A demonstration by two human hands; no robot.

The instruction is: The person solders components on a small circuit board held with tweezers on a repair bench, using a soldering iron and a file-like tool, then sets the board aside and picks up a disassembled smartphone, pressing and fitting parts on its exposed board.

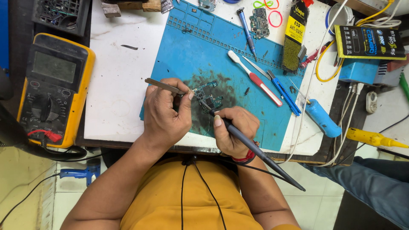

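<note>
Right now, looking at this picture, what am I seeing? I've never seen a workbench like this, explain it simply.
This is one view from a camera worn on a person's head, looking down at their own hands. The left hand grips metal tweezers against a small circuit board. The right hand holds a dark pen-shaped tool with its tip on that board. The board lies on a blue work mat. Nearby are a yellow meter, a toothbrush and a blue knife.

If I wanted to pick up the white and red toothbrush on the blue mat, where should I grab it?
Probably by the red handle, coming from above. The toothbrush lies flat and slanted on the blue mat, bristle end up-left, with blue-handled tweezers close on its right, so pinch across its narrow sides.
</note>
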